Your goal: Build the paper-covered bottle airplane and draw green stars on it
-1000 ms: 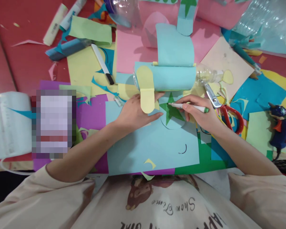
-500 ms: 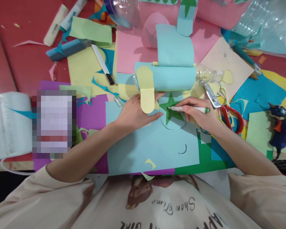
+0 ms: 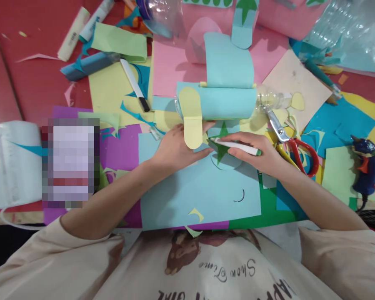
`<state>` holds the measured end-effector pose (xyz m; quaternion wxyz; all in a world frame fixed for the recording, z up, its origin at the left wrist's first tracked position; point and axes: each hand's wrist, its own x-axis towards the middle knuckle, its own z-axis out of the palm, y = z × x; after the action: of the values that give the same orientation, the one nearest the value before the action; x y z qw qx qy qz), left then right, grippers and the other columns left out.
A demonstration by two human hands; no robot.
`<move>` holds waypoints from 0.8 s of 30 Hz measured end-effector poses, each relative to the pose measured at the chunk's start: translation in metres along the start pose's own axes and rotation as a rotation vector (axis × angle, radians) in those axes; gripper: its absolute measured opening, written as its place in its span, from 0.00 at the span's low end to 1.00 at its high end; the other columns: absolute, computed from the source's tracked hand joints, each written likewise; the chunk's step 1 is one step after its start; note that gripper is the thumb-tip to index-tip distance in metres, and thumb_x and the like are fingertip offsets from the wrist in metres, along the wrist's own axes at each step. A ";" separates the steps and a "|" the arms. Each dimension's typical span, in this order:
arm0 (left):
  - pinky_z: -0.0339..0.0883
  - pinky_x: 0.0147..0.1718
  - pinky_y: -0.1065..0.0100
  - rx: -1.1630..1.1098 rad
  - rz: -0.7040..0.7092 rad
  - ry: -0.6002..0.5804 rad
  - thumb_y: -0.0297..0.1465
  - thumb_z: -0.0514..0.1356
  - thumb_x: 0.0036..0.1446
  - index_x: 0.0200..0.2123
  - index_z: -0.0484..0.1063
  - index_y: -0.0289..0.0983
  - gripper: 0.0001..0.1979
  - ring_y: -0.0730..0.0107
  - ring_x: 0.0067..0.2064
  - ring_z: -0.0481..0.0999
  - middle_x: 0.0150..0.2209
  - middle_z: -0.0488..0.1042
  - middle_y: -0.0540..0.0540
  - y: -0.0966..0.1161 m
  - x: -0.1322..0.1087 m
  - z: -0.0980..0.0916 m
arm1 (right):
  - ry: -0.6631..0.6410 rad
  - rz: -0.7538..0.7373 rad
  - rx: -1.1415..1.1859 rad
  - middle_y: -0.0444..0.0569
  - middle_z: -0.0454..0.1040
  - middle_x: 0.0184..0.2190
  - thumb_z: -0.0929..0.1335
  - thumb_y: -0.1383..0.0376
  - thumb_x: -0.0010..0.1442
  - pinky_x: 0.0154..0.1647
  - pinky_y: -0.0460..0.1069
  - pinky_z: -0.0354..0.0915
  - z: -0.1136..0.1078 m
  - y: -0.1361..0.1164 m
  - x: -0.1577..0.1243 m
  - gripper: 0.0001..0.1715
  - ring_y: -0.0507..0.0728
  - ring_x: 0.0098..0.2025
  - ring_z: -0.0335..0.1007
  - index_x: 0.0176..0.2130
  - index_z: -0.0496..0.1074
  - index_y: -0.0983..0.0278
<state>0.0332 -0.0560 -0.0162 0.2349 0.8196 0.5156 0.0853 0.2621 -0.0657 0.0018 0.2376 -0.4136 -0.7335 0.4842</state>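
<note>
A white marker with a green end [image 3: 245, 148] is held in my right hand [image 3: 254, 152], its tip at the left arm of a green star [image 3: 222, 146]. The star is on a light blue sheet [image 3: 200, 191] that also bears dark curved lines. Beside the star, my left hand [image 3: 178, 148] rests with thumb and fingers apart, partly hidden under a pale yellow strip [image 3: 193, 131]. The strip sticks out from a plastic bottle wrapped in light blue paper [image 3: 228, 102], lying on its side just above the hands.
Red-handled scissors [image 3: 303, 156] lie right of the bottle neck. A black-tipped white marker [image 3: 134, 83] lies upper left. A blurred-out rectangular object [image 3: 71, 162] and a white device [image 3: 14, 166] are at the left. A blue glue gun [image 3: 365, 166] lies far right. Paper scraps surround everything.
The marker in my right hand has moved left across the star, from near its centre to its left arm, and lies at more of a slant. My left hand has hardly moved.
</note>
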 end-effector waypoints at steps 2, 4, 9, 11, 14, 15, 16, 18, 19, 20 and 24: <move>0.67 0.46 0.62 -0.001 0.004 -0.001 0.40 0.61 0.56 0.59 0.65 0.40 0.28 0.63 0.40 0.74 0.37 0.75 0.46 0.000 0.000 0.000 | -0.004 -0.004 -0.005 0.49 0.77 0.47 0.67 0.61 0.62 0.44 0.48 0.67 0.001 0.001 0.000 0.17 0.55 0.46 0.73 0.50 0.73 0.62; 0.67 0.46 0.63 -0.005 0.006 0.000 0.40 0.61 0.56 0.59 0.65 0.40 0.28 0.63 0.41 0.74 0.38 0.75 0.46 0.000 0.000 -0.001 | 0.000 0.003 -0.014 0.49 0.77 0.47 0.66 0.61 0.62 0.45 0.49 0.67 0.001 0.001 0.001 0.17 0.56 0.47 0.73 0.50 0.73 0.62; 0.68 0.46 0.62 -0.013 0.008 0.008 0.40 0.61 0.56 0.59 0.65 0.39 0.28 0.62 0.42 0.74 0.38 0.76 0.46 -0.001 0.000 0.001 | -0.019 -0.023 -0.079 0.50 0.77 0.47 0.66 0.60 0.63 0.45 0.50 0.69 0.002 0.001 0.002 0.17 0.57 0.47 0.74 0.50 0.73 0.61; 0.68 0.45 0.62 -0.011 0.014 0.017 0.40 0.60 0.56 0.59 0.65 0.40 0.28 0.61 0.42 0.75 0.38 0.76 0.46 -0.001 0.000 0.001 | -0.008 -0.106 -0.126 0.50 0.77 0.47 0.65 0.59 0.63 0.43 0.50 0.70 0.003 0.002 0.000 0.17 0.56 0.46 0.74 0.50 0.73 0.61; 0.68 0.44 0.62 -0.003 0.020 0.023 0.40 0.60 0.55 0.59 0.65 0.42 0.28 0.61 0.42 0.74 0.38 0.75 0.46 -0.001 0.000 0.001 | 0.165 -0.311 -0.185 0.50 0.79 0.42 0.64 0.57 0.64 0.38 0.52 0.72 0.002 0.003 -0.009 0.19 0.56 0.39 0.77 0.52 0.71 0.59; 0.68 0.44 0.62 -0.003 0.016 0.019 0.40 0.60 0.55 0.59 0.64 0.42 0.28 0.61 0.42 0.74 0.37 0.75 0.46 -0.001 0.000 0.000 | 0.258 -0.362 -0.199 0.49 0.79 0.39 0.63 0.57 0.64 0.37 0.52 0.72 0.001 0.003 -0.012 0.19 0.56 0.36 0.77 0.53 0.70 0.57; 0.68 0.44 0.62 -0.004 0.011 0.013 0.40 0.60 0.56 0.59 0.64 0.41 0.28 0.61 0.41 0.74 0.37 0.75 0.47 -0.001 0.000 0.000 | 0.343 -0.389 -0.219 0.47 0.80 0.36 0.63 0.59 0.65 0.37 0.53 0.72 -0.001 0.003 -0.014 0.19 0.56 0.34 0.77 0.54 0.69 0.55; 0.68 0.44 0.63 -0.004 0.002 0.002 0.40 0.60 0.56 0.59 0.64 0.41 0.28 0.62 0.40 0.74 0.36 0.75 0.47 -0.001 0.000 0.000 | 0.492 -0.359 -0.277 0.45 0.79 0.35 0.62 0.64 0.65 0.41 0.55 0.72 -0.008 0.003 -0.014 0.19 0.56 0.37 0.77 0.55 0.67 0.51; 0.68 0.44 0.63 -0.002 0.000 0.002 0.40 0.60 0.56 0.59 0.65 0.40 0.28 0.63 0.40 0.74 0.35 0.74 0.47 -0.001 0.000 0.000 | 0.552 -0.341 -0.320 0.45 0.79 0.38 0.63 0.66 0.65 0.46 0.57 0.71 -0.013 0.004 -0.012 0.20 0.58 0.41 0.76 0.55 0.66 0.50; 0.68 0.45 0.62 0.001 0.001 0.003 0.41 0.59 0.56 0.59 0.65 0.40 0.28 0.63 0.39 0.74 0.35 0.74 0.47 -0.001 0.000 0.000 | 0.584 -0.308 -0.363 0.46 0.77 0.44 0.64 0.66 0.64 0.51 0.59 0.69 -0.018 0.005 -0.009 0.21 0.60 0.47 0.74 0.55 0.65 0.50; 0.67 0.46 0.62 0.021 0.019 0.023 0.41 0.57 0.58 0.59 0.65 0.39 0.26 0.63 0.39 0.73 0.35 0.73 0.46 -0.002 -0.001 0.002 | 0.538 -0.225 -0.576 0.52 0.65 0.59 0.66 0.63 0.62 0.61 0.66 0.59 -0.038 0.018 0.006 0.26 0.66 0.62 0.60 0.58 0.59 0.52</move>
<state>0.0320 -0.0563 -0.0190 0.2197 0.8257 0.5114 0.0915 0.2944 -0.0380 0.0015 0.3470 -0.4924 -0.7913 0.1047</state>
